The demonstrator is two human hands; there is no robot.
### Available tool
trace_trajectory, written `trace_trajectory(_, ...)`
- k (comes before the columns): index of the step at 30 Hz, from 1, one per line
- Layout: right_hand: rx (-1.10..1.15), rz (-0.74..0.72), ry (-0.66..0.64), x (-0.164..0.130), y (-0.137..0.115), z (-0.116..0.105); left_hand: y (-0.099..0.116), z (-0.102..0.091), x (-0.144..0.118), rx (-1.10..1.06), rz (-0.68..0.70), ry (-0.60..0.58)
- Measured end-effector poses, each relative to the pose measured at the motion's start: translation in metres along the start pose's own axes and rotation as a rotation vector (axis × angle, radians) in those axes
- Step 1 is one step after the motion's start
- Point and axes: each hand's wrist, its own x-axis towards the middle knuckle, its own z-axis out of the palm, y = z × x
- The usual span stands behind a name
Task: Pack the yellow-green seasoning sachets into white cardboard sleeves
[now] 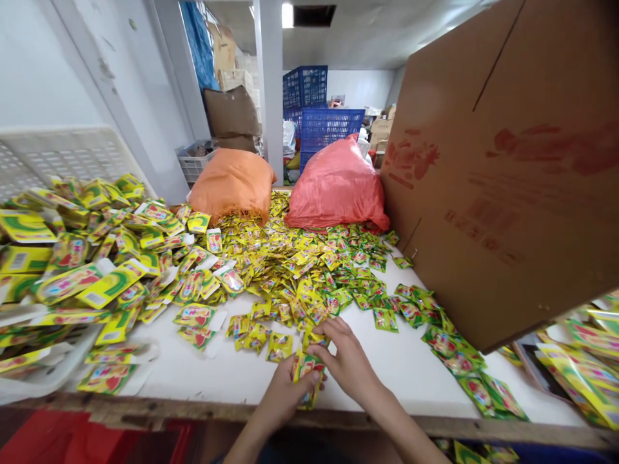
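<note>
My left hand [281,394] is closed round a small green and yellow carton [305,367] with a red fruit print, held upright near the front edge of the table. Just above the carton's top, my right hand [347,361] has its thumb and fingers bent together at a small yellow sachet [313,336]; its fingertips partly cover the sachet. Several loose yellow sachets [279,347] lie just beyond my hands. Behind them spreads a large heap of yellow and green sachets [271,258]. Flattish open cartons [196,316] lie to the left of my hands.
Cartons fill a white crate [80,154] at the left. Orange [235,183] and red [336,187] sacks stand behind the heap. A big cardboard box [483,193] leans over the right side, with green sachets [464,361] along its foot. Blue crates [333,125] are stacked farther back.
</note>
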Motion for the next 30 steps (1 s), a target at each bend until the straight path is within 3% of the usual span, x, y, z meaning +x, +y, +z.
trace_trajectory(4,-0.11,0.011,0.0,0.001,0.005,-0.007,-0.004,-0.001,0.009,0.077,0.098,-0.039)
trace_trajectory(9,-0.208,-0.002,0.008,0.006,0.015,-0.005,-0.01,-0.004,0.019,0.141,0.103,-0.046)
trace_trajectory(13,-0.176,-0.067,-0.061,-0.003,0.012,0.001,-0.008,-0.003,0.02,0.175,0.171,-0.009)
trace_trajectory(20,-0.024,-0.017,-0.189,-0.019,0.008,0.006,-0.002,-0.003,0.015,0.172,0.13,0.027)
trace_trajectory(26,0.406,0.195,0.103,-0.039,0.035,0.032,0.002,-0.004,0.013,0.136,0.137,0.071)
trace_trajectory(30,0.474,0.272,0.205,-0.049,0.039,0.048,-0.003,-0.009,0.003,0.038,0.144,0.143)
